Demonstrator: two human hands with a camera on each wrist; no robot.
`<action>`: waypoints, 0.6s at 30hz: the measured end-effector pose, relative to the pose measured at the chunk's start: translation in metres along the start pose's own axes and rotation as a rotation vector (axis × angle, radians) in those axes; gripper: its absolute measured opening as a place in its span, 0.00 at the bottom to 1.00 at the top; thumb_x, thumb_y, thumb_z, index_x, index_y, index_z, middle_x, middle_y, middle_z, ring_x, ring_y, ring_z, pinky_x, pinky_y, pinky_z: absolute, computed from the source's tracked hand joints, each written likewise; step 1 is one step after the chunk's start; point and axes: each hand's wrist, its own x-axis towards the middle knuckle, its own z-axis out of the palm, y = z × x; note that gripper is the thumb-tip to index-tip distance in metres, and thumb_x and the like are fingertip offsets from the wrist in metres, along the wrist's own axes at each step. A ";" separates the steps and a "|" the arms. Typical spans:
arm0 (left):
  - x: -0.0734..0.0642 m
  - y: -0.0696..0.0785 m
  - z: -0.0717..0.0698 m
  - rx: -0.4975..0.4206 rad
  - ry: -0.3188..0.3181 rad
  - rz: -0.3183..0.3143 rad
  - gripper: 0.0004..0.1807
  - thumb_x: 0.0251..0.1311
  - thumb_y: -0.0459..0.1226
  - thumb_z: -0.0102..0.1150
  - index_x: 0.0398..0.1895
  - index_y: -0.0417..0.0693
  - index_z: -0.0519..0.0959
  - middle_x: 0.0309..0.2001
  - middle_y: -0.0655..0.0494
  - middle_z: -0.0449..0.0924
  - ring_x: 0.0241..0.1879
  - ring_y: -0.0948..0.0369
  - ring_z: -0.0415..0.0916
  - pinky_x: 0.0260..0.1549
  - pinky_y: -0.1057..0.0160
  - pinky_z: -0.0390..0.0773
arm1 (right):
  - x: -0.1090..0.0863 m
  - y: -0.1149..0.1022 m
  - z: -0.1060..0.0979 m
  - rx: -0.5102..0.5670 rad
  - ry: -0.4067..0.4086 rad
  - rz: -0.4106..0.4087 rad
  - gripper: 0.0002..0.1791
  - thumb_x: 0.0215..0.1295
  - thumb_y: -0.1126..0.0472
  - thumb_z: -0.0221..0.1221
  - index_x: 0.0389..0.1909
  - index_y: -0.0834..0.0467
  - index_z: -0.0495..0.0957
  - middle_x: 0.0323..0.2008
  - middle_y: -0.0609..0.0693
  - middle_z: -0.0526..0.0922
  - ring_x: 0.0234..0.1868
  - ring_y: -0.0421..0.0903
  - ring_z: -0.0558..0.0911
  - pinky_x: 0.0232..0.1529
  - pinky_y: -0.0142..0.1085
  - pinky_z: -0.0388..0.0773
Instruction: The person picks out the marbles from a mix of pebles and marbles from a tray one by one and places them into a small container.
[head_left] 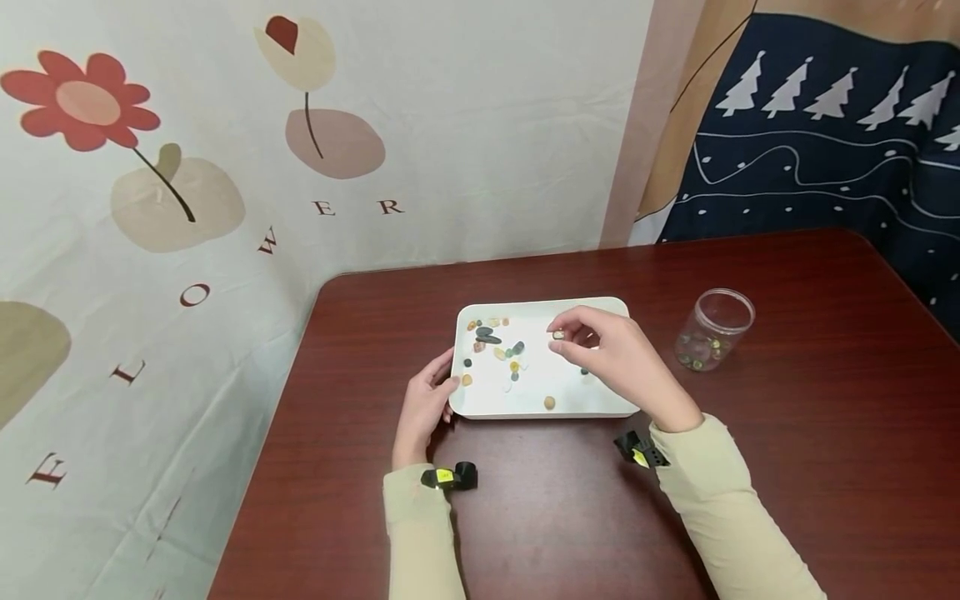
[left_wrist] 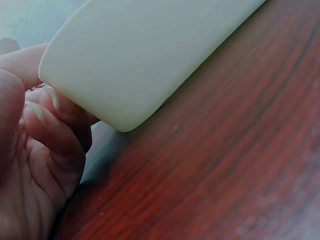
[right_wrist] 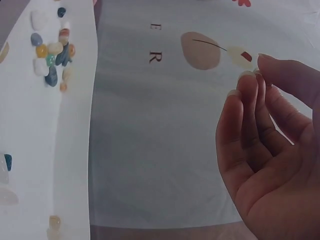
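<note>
A shallow white tray (head_left: 525, 404) lies on the table with small coloured stones scattered in it. At its left end, my left hand (head_left: 426, 408) holds the rim, thumb over the edge and fingers curled outside the wall. The left wrist view shows those fingers (left_wrist: 55, 135) close against the tray's corner (left_wrist: 125, 100). Above the tray's right half, my right hand (head_left: 611, 350) pinches a small pale green-yellow stone (head_left: 558, 335) between thumb and fingertips. In the right wrist view the pinching hand (right_wrist: 275, 135) mostly hides it.
Right of the tray stands a clear open jar (head_left: 712, 329) with several greenish pieces at its bottom. Grey, orange and white stones cluster in the tray's left half, among them a dark elongated stone (head_left: 489, 339). A tan round stone (head_left: 550, 402) lies near the front wall. Printed cloth (head_left: 487, 125) hangs behind the table.
</note>
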 end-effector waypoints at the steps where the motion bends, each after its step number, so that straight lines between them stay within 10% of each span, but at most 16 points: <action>1: 0.000 0.000 0.000 -0.001 0.001 -0.002 0.25 0.58 0.34 0.54 0.60 0.59 0.71 0.58 0.54 0.73 0.08 0.63 0.61 0.06 0.68 0.66 | -0.001 -0.001 0.000 0.005 0.006 0.002 0.08 0.56 0.56 0.63 0.38 0.46 0.79 0.26 0.41 0.77 0.29 0.37 0.76 0.34 0.32 0.77; 18: 0.000 0.000 0.000 -0.011 0.003 -0.009 0.25 0.57 0.34 0.54 0.60 0.60 0.71 0.58 0.53 0.72 0.07 0.64 0.60 0.06 0.68 0.65 | -0.019 0.008 -0.004 0.136 0.117 0.060 0.12 0.57 0.51 0.62 0.42 0.47 0.79 0.30 0.44 0.76 0.32 0.39 0.75 0.35 0.31 0.77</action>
